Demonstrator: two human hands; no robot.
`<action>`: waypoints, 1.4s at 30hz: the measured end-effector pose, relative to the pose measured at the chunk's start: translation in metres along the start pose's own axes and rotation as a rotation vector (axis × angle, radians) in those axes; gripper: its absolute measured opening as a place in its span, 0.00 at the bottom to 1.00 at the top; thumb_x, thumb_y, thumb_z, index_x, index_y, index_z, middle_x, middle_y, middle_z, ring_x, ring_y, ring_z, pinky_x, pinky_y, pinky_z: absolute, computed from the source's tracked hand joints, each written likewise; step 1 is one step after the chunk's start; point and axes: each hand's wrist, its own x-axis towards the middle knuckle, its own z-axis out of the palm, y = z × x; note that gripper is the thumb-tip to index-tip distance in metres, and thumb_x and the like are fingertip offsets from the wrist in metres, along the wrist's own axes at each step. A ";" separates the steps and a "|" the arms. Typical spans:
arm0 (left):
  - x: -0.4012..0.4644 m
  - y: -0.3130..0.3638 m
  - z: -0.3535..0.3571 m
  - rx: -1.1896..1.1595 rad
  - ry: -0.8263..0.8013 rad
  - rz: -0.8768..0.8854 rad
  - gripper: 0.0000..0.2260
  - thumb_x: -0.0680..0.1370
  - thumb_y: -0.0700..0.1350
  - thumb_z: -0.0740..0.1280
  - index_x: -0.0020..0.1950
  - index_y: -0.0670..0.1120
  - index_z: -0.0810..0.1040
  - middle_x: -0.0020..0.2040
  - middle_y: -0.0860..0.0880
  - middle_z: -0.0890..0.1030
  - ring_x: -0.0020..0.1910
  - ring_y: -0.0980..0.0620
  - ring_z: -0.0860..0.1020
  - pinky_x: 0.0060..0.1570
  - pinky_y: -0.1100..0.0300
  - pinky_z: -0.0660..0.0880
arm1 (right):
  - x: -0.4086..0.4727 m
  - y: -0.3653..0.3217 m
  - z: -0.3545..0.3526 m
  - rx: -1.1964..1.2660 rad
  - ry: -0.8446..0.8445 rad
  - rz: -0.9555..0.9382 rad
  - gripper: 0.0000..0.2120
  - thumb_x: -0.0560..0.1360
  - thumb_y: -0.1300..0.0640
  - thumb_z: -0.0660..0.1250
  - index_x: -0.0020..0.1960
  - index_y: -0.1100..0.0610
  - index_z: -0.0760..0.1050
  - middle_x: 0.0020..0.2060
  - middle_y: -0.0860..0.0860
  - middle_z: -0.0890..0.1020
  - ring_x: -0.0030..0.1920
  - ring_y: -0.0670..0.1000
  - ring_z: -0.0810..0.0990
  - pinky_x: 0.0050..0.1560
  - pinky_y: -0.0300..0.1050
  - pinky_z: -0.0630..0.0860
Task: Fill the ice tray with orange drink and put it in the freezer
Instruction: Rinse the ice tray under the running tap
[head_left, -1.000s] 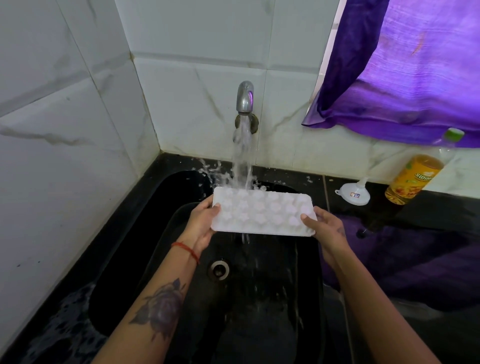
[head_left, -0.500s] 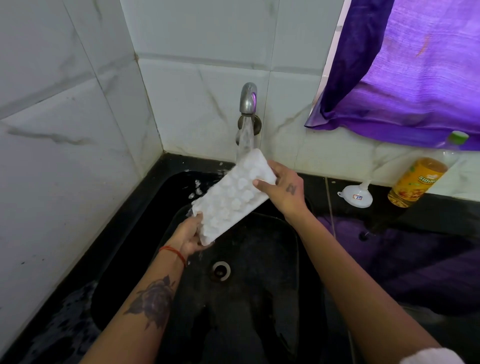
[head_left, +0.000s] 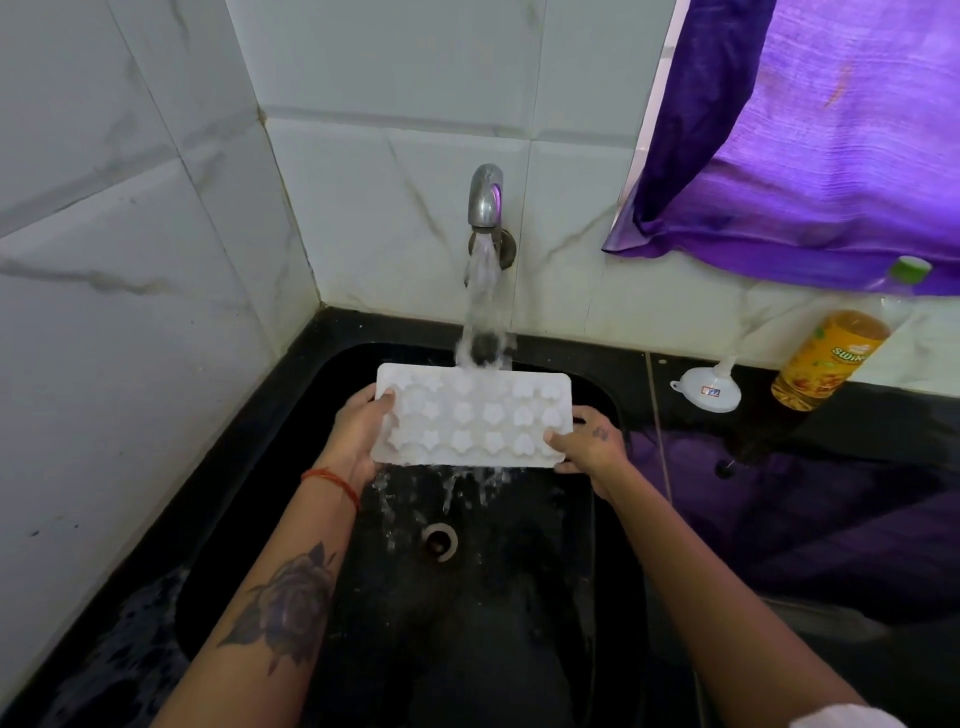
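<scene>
Levelled again from its tilt, ice tray (head_left: 475, 421), gripped endwise by both hands' fingers (head_left: 387, 402), spills tap water, seemingly overflowing

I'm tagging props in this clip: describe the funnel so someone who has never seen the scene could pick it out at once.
Start at the black sink under the running tap and look to its right along the dark counter. The funnel lies there at the foot of the tiled wall, just left of the orange drink bottle. It is small, white, has a little sticker, and its spout points up toward the wall.
</scene>
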 end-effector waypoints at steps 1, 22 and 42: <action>0.002 0.001 -0.003 0.010 0.028 0.022 0.14 0.81 0.45 0.60 0.66 0.46 0.72 0.59 0.42 0.79 0.51 0.43 0.79 0.49 0.45 0.78 | 0.000 0.001 0.005 0.021 -0.013 -0.006 0.16 0.72 0.62 0.70 0.58 0.56 0.71 0.57 0.57 0.77 0.52 0.56 0.80 0.46 0.51 0.81; -0.008 -0.027 -0.022 -0.546 0.062 -0.130 0.08 0.79 0.43 0.57 0.40 0.43 0.70 0.41 0.43 0.73 0.40 0.46 0.74 0.46 0.48 0.73 | -0.009 0.003 0.012 0.615 -0.119 0.037 0.08 0.76 0.66 0.58 0.48 0.61 0.76 0.42 0.55 0.77 0.42 0.51 0.76 0.41 0.40 0.73; -0.003 -0.032 -0.028 -0.273 0.021 -0.075 0.13 0.81 0.41 0.58 0.66 0.45 0.71 0.62 0.42 0.77 0.55 0.44 0.77 0.50 0.43 0.74 | -0.003 -0.019 0.001 0.155 -0.025 -0.263 0.25 0.70 0.74 0.66 0.64 0.58 0.73 0.62 0.57 0.77 0.62 0.56 0.76 0.63 0.55 0.74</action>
